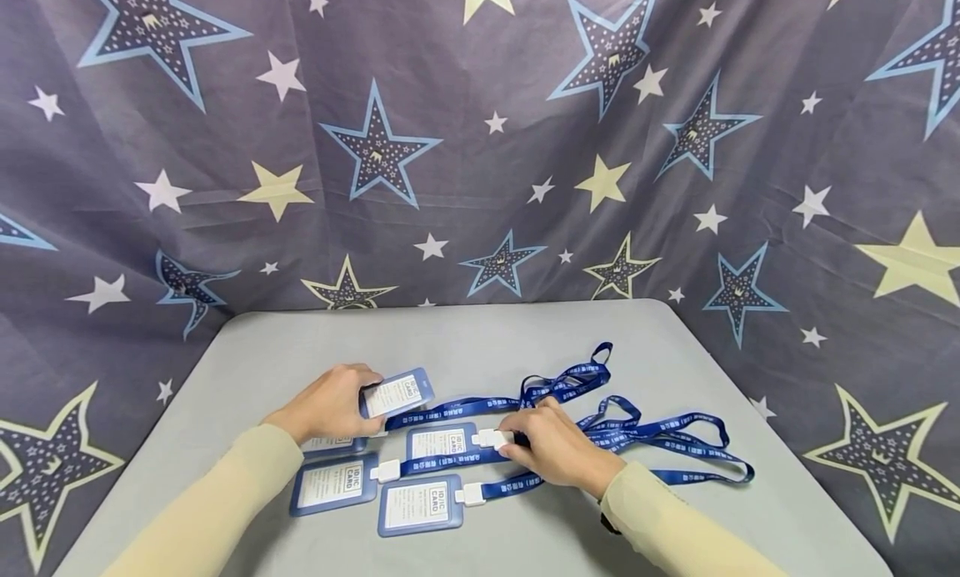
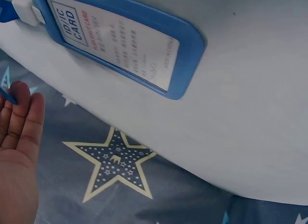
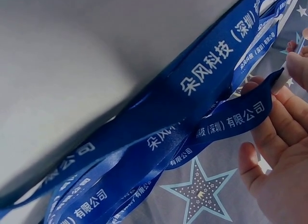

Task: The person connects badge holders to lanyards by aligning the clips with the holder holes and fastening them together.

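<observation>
Looking down from your head, you are holding one blue card holder (image 1: pixel 399 393) in your left hand (image 1: pixel 330 404), with your fingers curled around its near edge, lifting it a little off the grey table (image 1: pixel 480 335). Your right hand (image 1: pixel 555 448) is pinching the white clip (image 1: pixel 491 438) of a second card holder (image 1: pixel 441 442), which is lying flat between your two hands. That holder's long side is running left to right, and its blue strap (image 1: pixel 660 431) is trailing away to your right, so your right hand is the nearer one to the clip. Two more holders (image 1: pixel 375 494) are lying closer to you, side by side. Looking from your left wrist, you are seeing a card holder (image 2: pixel 120 41) flat on the table and your palm (image 2: pixel 19 156) with the fingers fairly straight; the grip itself is not showing here. Looking from your right wrist, the straps (image 3: pixel 192 113) are running slantwise past your palm (image 3: pixel 284 151), with your fingers bending toward them.
</observation>
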The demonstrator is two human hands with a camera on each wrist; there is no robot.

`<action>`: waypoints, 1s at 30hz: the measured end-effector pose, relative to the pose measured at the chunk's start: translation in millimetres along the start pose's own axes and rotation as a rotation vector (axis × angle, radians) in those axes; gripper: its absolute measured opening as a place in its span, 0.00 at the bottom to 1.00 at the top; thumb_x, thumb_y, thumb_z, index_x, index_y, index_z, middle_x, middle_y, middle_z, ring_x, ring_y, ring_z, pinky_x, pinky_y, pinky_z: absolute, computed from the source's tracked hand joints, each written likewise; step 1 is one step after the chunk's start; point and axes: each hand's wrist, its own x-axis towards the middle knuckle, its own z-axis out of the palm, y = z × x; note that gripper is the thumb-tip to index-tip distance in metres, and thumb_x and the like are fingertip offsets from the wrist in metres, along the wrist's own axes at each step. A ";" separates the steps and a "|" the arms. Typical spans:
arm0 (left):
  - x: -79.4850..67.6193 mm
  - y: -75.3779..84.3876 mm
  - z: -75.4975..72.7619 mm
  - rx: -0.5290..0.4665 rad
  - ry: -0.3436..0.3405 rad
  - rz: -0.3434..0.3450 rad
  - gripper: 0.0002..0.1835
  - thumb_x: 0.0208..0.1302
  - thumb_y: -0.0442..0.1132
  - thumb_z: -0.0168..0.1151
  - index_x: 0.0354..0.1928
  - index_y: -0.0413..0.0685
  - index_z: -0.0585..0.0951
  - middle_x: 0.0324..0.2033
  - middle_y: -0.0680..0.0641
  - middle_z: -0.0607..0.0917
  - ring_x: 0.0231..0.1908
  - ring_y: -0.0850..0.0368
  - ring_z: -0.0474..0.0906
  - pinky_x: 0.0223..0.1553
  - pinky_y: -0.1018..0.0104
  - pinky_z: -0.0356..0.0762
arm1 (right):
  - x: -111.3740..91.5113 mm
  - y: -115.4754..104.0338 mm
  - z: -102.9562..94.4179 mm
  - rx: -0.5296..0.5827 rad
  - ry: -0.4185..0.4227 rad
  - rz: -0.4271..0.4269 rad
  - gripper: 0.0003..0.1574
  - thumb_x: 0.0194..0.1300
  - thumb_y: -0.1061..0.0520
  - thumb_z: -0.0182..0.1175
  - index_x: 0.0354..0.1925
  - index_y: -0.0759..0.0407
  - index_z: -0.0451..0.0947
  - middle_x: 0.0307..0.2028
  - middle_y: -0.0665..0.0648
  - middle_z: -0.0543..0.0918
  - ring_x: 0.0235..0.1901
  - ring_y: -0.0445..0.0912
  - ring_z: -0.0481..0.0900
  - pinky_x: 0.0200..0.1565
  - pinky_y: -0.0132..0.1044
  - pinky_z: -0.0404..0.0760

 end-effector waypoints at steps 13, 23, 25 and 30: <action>-4.3 14.2 4.2 -0.007 -0.010 0.095 0.31 0.46 0.52 0.79 0.51 0.43 0.86 0.40 0.56 0.85 0.37 0.63 0.78 0.43 0.64 0.82 | 0.1 0.1 0.2 -0.002 0.014 -0.009 0.11 0.66 0.50 0.70 0.45 0.52 0.88 0.45 0.49 0.90 0.35 0.36 0.81 0.44 0.37 0.65; -9.5 26.8 7.6 0.008 -0.054 0.106 0.32 0.47 0.53 0.78 0.53 0.43 0.85 0.42 0.56 0.84 0.38 0.64 0.77 0.44 0.64 0.83 | -0.8 -0.4 0.9 0.001 0.016 -0.019 0.12 0.67 0.50 0.69 0.46 0.53 0.88 0.46 0.50 0.90 0.41 0.39 0.85 0.44 0.38 0.67; -10.3 29.6 7.1 -0.003 -0.060 0.112 0.32 0.47 0.52 0.78 0.54 0.43 0.85 0.42 0.56 0.84 0.38 0.64 0.77 0.43 0.64 0.83 | -1.3 -0.5 1.3 0.005 0.018 -0.016 0.12 0.67 0.50 0.70 0.46 0.54 0.88 0.47 0.50 0.90 0.42 0.40 0.85 0.44 0.38 0.67; -12.7 35.6 6.0 -0.038 -0.073 0.143 0.31 0.45 0.50 0.79 0.53 0.44 0.86 0.40 0.57 0.83 0.35 0.65 0.77 0.40 0.68 0.82 | -1.8 -0.7 1.8 0.008 0.021 -0.011 0.13 0.66 0.51 0.70 0.46 0.55 0.87 0.47 0.51 0.90 0.43 0.41 0.86 0.45 0.38 0.67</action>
